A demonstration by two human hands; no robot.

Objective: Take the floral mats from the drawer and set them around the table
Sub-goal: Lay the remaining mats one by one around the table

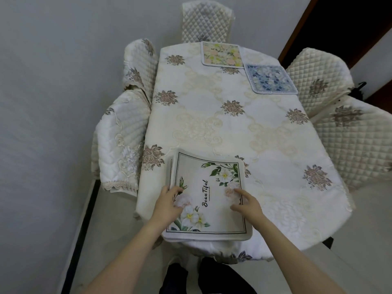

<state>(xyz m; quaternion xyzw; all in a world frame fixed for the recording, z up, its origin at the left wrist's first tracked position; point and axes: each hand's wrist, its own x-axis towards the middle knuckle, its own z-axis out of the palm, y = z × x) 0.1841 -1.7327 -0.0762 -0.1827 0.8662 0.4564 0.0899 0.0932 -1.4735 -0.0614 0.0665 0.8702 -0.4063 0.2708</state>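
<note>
1. Cream embroidered tablecloth (222, 128) covers the table; a white mat (209, 196) printed with flowers and script lies at the near edge, on top of further mats (171, 166) whose edges show at its left and near sides. How many lie under it cannot be told.
2. Left hand (169, 203): fingers bent, tips pressing the top mat near its left edge. Whether the thumb is hooked under the edge cannot be told.
3. Right hand (247, 203): fingers spread and lightly curved, tips on the mat's right half, nothing clasped.
4. Step in hand, by judgement: separating or squaring the top mat. Best to pin the stack with one hand and slide only the top sheet, so the cloth does not ruck.
5. Count: two mats already placed at the far right, one yellow-pink (221, 54), one blue (271, 78), corners nearly touching. Five quilted chair covers in view.
</note>
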